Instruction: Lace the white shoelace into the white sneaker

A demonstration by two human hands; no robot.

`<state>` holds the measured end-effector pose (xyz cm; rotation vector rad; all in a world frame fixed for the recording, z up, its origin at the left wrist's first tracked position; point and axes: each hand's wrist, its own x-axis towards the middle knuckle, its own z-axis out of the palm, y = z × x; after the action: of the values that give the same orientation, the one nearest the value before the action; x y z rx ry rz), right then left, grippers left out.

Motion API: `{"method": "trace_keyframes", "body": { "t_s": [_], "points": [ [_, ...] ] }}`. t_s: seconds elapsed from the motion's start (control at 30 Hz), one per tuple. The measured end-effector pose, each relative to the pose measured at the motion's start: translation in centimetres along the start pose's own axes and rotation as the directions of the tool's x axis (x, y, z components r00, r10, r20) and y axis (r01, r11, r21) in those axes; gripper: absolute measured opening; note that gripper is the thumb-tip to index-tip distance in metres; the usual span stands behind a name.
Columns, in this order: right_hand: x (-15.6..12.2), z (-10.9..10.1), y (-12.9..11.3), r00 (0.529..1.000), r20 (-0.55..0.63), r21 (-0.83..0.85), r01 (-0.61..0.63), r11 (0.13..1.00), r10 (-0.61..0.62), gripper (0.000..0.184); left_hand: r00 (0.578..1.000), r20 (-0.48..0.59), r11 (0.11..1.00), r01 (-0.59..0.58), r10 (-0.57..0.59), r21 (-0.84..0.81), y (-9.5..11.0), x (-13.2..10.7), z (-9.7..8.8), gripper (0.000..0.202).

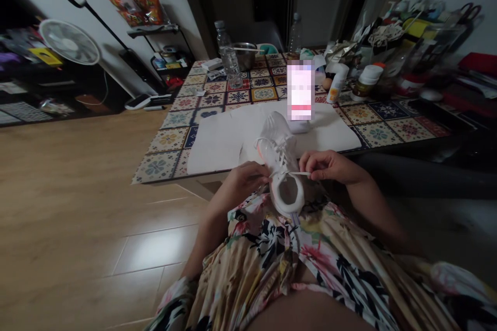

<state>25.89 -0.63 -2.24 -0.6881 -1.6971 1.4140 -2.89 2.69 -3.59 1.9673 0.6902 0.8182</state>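
A white sneaker (275, 132) lies with its toe on the table's edge area and its heel toward my body, opening facing up. My right hand (328, 166) pinches one end of the white shoelace (300, 173), drawn out straight to the right of the shoe. My left hand (250, 178) is closed at the shoe's left side, by the lace holes. The fingertips there are partly hidden, but a short bit of lace runs toward them. The laces criss-cross over the tongue, and a loose loop sticks out on the left near the toe.
A white sheet (217, 139) covers the front of the patterned table (166, 139). A phone (301, 90) with a lit, blurred screen stands upright beyond the shoe. Behind are a plastic bottle (229, 57), a metal pot (245, 57), an egg (327, 83) and several jars at right.
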Motion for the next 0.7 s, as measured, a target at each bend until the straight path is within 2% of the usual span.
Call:
{"method": "trace_keyframes", "body": {
  "t_s": [0.07, 0.23, 0.37, 0.47, 0.6, 0.7],
  "points": [
    [0.2, 0.5, 0.3, 1.000, -0.012, 0.061, 0.015, 0.998, -0.014, 0.020, 0.998, 0.035, 0.998, -0.060, 0.059, 0.023, 0.4, 0.1, 0.0, 0.015],
    [0.9, 2.9, 0.9, 0.987, -0.141, 0.275, 0.110, 0.955, -0.073, 0.022, 0.976, 0.113, 0.972, -0.167, 0.187, -0.165, 1.1, 0.3, -0.1, 0.021],
    [1.2, 4.5, 0.8, 0.962, -0.257, 0.324, 0.173, 0.930, -0.089, 0.020, 0.949, 0.097, 0.937, -0.275, 0.301, -0.216, 1.3, 0.5, 0.3, 0.012],
    [1.3, 5.1, 0.6, 0.945, -0.322, 0.327, 0.168, 0.930, -0.057, 0.022, 0.935, -0.002, 0.905, -0.345, 0.356, -0.247, 1.1, 0.4, 0.7, 0.011],
    [1.6, 5.7, 0.5, 0.907, -0.422, 0.267, 0.130, 0.955, -0.006, 0.030, 0.940, -0.154, 0.901, -0.336, 0.303, -0.276, 1.3, 0.1, 1.2, 0.021],
    [1.8, 6.1, 0.5, 0.896, -0.444, 0.157, 0.097, 0.983, -0.017, 0.030, 0.963, -0.129, 0.901, -0.266, 0.235, -0.343, 1.5, 0.1, 1.6, 0.026]
  ]
}}
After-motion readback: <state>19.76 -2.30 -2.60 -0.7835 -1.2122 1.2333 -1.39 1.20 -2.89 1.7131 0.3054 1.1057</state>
